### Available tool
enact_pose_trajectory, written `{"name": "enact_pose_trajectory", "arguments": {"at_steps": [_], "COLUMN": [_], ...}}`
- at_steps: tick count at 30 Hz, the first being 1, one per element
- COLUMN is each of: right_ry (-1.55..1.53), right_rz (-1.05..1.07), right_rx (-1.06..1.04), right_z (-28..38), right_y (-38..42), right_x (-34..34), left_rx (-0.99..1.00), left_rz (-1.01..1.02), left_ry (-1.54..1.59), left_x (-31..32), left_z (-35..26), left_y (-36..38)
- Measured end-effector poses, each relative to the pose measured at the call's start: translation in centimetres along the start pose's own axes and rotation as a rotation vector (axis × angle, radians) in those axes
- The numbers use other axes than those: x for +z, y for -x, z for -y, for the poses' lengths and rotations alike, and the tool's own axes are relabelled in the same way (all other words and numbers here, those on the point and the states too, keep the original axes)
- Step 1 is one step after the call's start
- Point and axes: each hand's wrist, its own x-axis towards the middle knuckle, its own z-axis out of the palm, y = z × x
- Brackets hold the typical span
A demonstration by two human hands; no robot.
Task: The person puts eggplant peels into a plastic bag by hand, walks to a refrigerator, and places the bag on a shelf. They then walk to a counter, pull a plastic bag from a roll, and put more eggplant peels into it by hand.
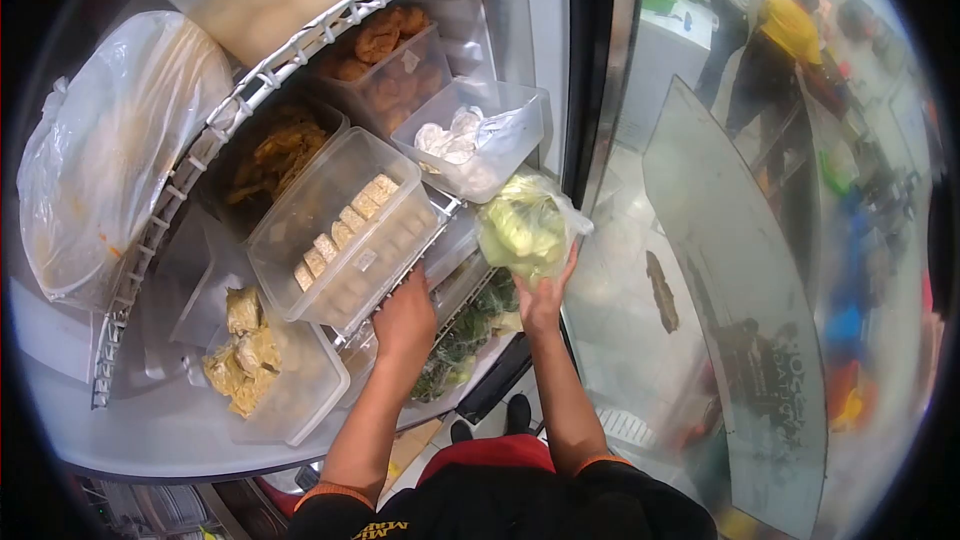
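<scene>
My right hand [545, 300] is closed round the lower part of a clear plastic bag of pale green vegetable [527, 228], held up at the shelf's front edge. My left hand [406, 315] is closed at the front edge of the wire shelf [412, 248], its fingertips hidden below a clear container of pale sliced blocks [345, 232]. Whether it grips the wire or something else I cannot make out. A container with white bundles [465, 145] sits just behind the bag. Leafy greens [482, 325] lie on the level below, between my forearms.
Left are a container of yellowish pieces [245, 365] and a large plastic bag [120, 150]. Farther back stand tubs of browned food [385, 70]. A glass door [740, 320] stands at the right, with people [790, 40] beyond it.
</scene>
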Motion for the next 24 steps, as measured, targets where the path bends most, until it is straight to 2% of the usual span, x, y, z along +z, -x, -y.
{"name": "enact_pose_trajectory", "arguments": {"at_steps": [1, 3, 5, 7, 9, 11, 12, 15, 17, 18, 20, 22, 24], "right_ry": [0.286, 0.583, 0.594, 0.905, 1.003, 0.9, 0.889, 1.117, 1.154, 1.093, 0.879, 0.801, 0.669], "right_rz": [0.026, 0.024, -0.026, 0.171, 0.336, 0.466, 0.492, 0.473, 0.352, 0.267, 0.144, 0.034, -0.159], "right_rx": [-0.056, 0.059, 0.393, 0.373, 0.443, 0.624, 0.619, 0.515, 0.115, -0.184, -0.075, -0.126, -0.043], "right_z": [-2.3, -2.1, -0.6, -5.3, -4.3, -0.9, -2.9, -4.1, -5.4, -5.8, -2.9, -3.3, -1.5], "right_y": [-0.6, -0.8, -2.8, -5.6, -7.8, -8.5, -9.0, -8.7, -7.2, -6.0, -2.8, 0.7, 5.3], "right_x": [-1.8, -0.8, 2.2, 1.2, 3.6, 5.7, 4.4, 3.4, 1.3, -0.2, -1.6, -5.9, -8.2], "left_rx": [-0.01, -0.021, 0.035, 0.055, 0.059, 0.101, 0.122, 0.133, 0.044, 0.015, 0.111, 0.607, 0.879], "left_rz": [0.017, 0.053, -0.029, -0.042, -0.011, -0.127, -0.189, -0.288, -0.087, -0.001, -0.053, -0.45, -0.109], "left_ry": [0.018, 0.053, 0.033, 0.045, 0.071, -0.053, -0.111, -0.178, -0.074, -0.017, 0.17, 0.115, 0.453], "left_x": [0.0, -0.1, 0.3, 1.0, 1.1, 2.4, 2.9, 3.2, 2.8, 2.4, -0.7, -1.5, 0.6], "left_z": [0.1, 0.2, 0.6, 0.9, 1.3, 1.8, 1.9, 1.7, 2.1, 1.9, 0.7, 0.4, 1.3], "left_y": [0.1, 0.2, 0.2, 0.8, 0.4, 0.4, 0.2, 0.2, 1.0, 1.1, 2.8, 6.1, 9.8]}}
